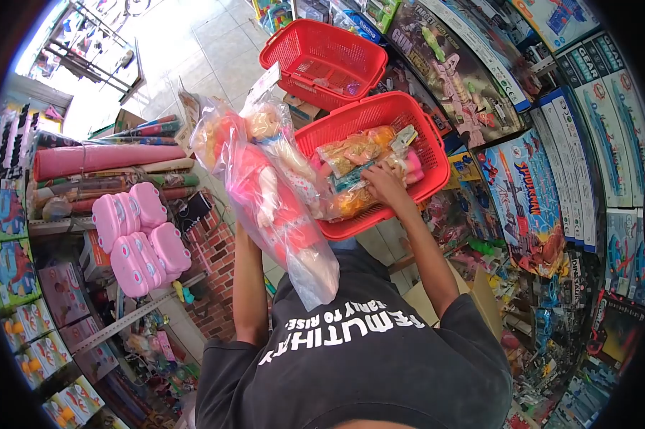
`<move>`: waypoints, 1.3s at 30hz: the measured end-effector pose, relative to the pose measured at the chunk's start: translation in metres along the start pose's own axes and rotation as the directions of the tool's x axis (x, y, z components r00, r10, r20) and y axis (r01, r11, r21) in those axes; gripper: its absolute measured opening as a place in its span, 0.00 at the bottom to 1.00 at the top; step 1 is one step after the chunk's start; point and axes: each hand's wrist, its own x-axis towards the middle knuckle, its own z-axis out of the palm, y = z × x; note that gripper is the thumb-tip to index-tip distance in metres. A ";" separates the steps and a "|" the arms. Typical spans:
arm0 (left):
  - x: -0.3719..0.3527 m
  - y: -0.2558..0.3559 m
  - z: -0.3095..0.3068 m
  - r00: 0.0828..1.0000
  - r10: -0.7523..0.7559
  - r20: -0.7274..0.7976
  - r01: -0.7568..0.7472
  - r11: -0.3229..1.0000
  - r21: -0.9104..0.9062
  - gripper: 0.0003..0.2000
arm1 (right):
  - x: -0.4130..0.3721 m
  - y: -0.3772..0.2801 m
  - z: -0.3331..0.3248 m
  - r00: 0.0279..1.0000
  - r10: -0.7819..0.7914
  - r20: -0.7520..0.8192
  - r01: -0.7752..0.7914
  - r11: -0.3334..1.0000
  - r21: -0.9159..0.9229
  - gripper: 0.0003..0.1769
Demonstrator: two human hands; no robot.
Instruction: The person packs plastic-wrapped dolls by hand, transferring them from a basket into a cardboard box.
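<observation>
Two dolls in clear plastic bags, one in a red-and-pink dress (254, 179) and one with blond hair (264, 123), are held up at the left side of the near red basket (431, 136). My left forearm runs up behind them, so my left hand is hidden there, with the dolls resting against it. Inside the basket lie several bagged dolls (349, 152) with orange-yellow hair and pink parts. My right hand (385, 179) reaches in over the near rim, its fingers curled down onto a teal-and-orange bagged doll (357, 180). Its fingertips are partly hidden.
A second red basket (322, 53) stands behind the first, with small items in it. Boxed toys, including a Spiderman box (526, 200), fill the right shelves. Pink plastic cases (142, 239) and rolled mats (108, 161) sit on the left. An open cardboard box (485, 304) stands near my right elbow.
</observation>
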 end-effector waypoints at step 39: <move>-0.045 -0.068 0.110 0.338 -0.775 0.534 0.546 0.623 0.560 0.29 | -0.227 -0.312 -0.105 0.221 0.814 -0.537 -0.314 0.580 0.751 0.25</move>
